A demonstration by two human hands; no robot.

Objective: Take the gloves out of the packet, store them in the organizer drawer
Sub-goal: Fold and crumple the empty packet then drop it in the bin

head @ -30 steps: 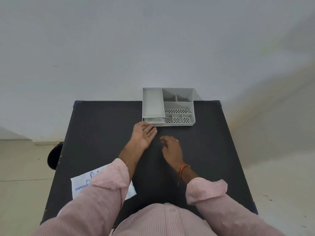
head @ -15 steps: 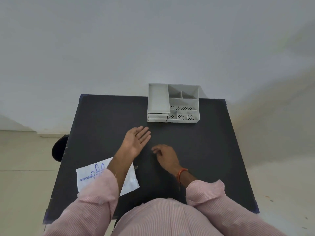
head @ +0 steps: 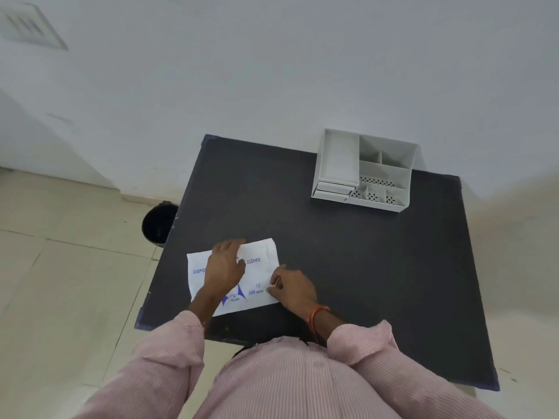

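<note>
The left hand (head: pixel 224 269) lies flat, fingers spread, on the packet (head: pixel 261 275) while the right hand (head: pixel 292 288) pinches its edge on the table (head: pixel 363 252).

We have one view only, head-worn, wide-angle, looking forward and down from above the near edge of the black table (head: pixel 348 252). Wall fills twelve o'clock; floor lies at nine. Hands sit close below us; nothing is shared with a second view.

We can read blue words on the white packet (head: pixel 262 276): "GLOVES" at the top, "DISPO" at the left (our left hand (head: pixel 225 269) hides the rest), then "CE" and "100" lower down. The tiny word after "100" is too blurry.
</note>
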